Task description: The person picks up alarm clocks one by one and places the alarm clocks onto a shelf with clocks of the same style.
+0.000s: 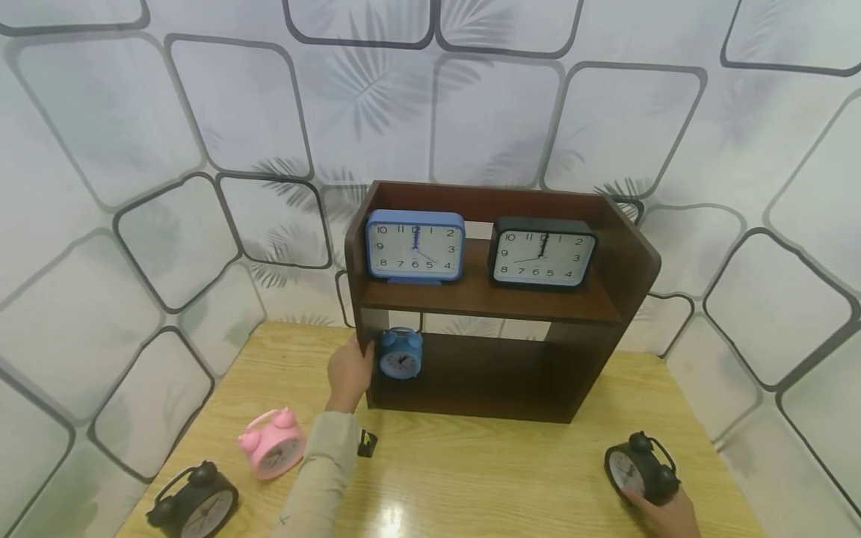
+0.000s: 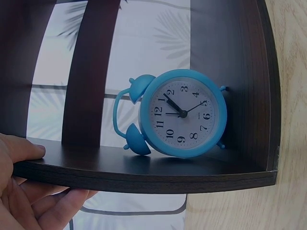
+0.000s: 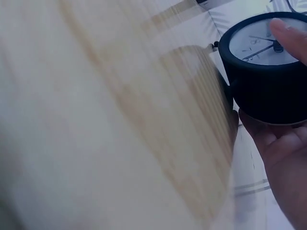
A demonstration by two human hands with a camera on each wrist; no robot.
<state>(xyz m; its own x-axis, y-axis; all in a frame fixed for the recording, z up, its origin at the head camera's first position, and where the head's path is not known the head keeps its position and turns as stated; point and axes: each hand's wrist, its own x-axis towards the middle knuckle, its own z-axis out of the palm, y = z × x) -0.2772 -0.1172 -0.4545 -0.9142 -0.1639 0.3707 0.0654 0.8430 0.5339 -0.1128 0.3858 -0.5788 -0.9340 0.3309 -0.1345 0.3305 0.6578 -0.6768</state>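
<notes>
My left hand (image 1: 351, 371) grips the left side panel of a dark brown shelf (image 1: 484, 302), thumb on the inner face and fingers behind it in the left wrist view. Just inside that panel, on the bottom board, stands a blue twin-bell alarm clock (image 2: 184, 114). At the right of the table, my right hand (image 1: 666, 515) holds a black twin-bell alarm clock (image 1: 640, 469). In the right wrist view its thumb lies across the white dial (image 3: 259, 45), with the other fingers around the back. The bells of this clock are largely hidden there.
On the upper board stand a blue rectangular clock (image 1: 415, 246) and a black rectangular clock (image 1: 542, 252). A pink alarm clock (image 1: 272, 443) and another black alarm clock (image 1: 193, 502) are on the table's left. A small black-and-yellow item (image 1: 366, 443) lies by my left sleeve.
</notes>
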